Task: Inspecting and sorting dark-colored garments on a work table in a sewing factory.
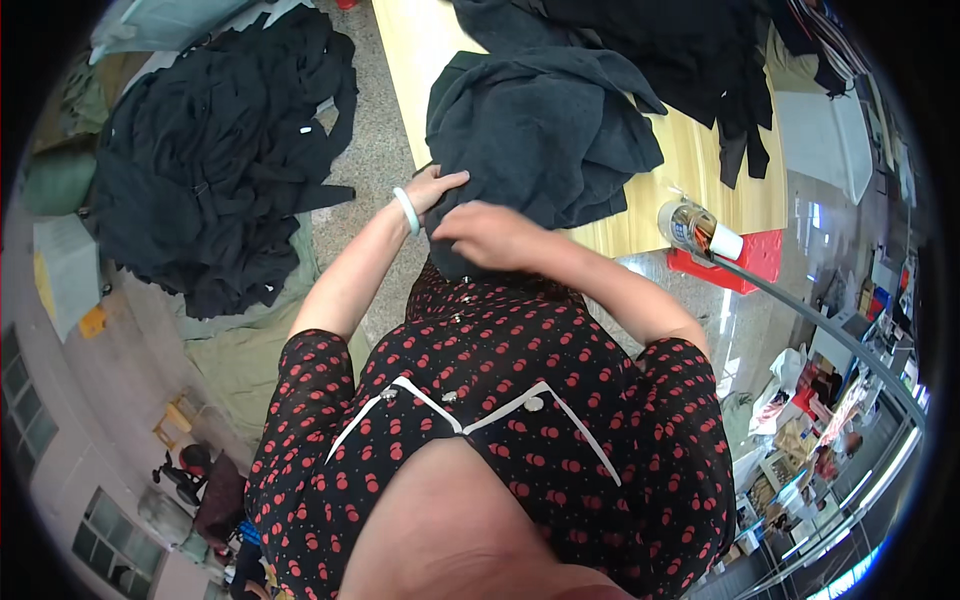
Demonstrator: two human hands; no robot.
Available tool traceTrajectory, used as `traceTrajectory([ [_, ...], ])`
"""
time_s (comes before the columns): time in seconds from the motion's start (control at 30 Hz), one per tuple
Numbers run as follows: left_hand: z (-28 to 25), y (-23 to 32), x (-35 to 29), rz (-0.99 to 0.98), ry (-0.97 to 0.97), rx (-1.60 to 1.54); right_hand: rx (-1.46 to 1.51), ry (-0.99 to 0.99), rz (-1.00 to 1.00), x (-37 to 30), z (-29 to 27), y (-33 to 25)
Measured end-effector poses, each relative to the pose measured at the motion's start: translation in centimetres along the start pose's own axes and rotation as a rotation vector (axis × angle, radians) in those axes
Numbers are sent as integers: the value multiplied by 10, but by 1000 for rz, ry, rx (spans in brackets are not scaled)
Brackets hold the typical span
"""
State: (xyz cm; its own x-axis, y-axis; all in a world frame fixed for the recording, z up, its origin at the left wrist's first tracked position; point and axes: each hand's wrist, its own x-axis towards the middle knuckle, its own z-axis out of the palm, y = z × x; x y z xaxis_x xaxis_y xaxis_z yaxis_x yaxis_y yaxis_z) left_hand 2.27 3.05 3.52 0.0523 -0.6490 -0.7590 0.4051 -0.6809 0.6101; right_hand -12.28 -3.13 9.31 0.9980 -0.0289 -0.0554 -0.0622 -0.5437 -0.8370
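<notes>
Dark-grey cloth garment (545, 130) lies bunched at upper centre of frame, on the pale wooden table (405, 65), near part hanging over the edge. Left hand (432, 190) pinches its left side, thumb on top; right hand (490, 236) just beside, over the hanging part, blurred, can't tell if gripping. Likely step: sorting out the edge; next move probably calls for steady left hold, right smoothing cloth.

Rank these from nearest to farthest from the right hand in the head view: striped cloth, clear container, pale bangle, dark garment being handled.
From the right hand:
1. Dark garment: directly beneath it.
2. Pale bangle: left, on the other wrist.
3. Clear container: right, at the table's corner.
4. Striped cloth: far upper right.
</notes>
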Motion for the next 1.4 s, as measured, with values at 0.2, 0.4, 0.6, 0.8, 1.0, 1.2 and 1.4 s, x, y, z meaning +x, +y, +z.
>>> traceTrajectory([
  [0.2, -21, -67, 26, -179, -255, -858, -517, 756, 204, -14, -102, 107],
  [0.4, 14, -77, 16, -35, -347, -714, -708, 486, 624, 11, -121, 176],
  [0.6, -13, -28, 11, 287, 494, 38, -457, 925, 355, 2, -152, 172],
  [0.8, -42, 3, 10, 385, 417, 307, -66, 1175, -86, -24, -223, 3],
  [1.0, 13, -45, 59, 366, 74, 477, 206, 1230, -252, -45, -229, -36],
  [1.2, 29, 32, -14, 995, 941, 343, 370, 1440, -204, -93, -244, -28],
  [1.4, 21, -4, -53, 1233, 637, 916, -134, 1398, 435, -154, -227, 97],
])
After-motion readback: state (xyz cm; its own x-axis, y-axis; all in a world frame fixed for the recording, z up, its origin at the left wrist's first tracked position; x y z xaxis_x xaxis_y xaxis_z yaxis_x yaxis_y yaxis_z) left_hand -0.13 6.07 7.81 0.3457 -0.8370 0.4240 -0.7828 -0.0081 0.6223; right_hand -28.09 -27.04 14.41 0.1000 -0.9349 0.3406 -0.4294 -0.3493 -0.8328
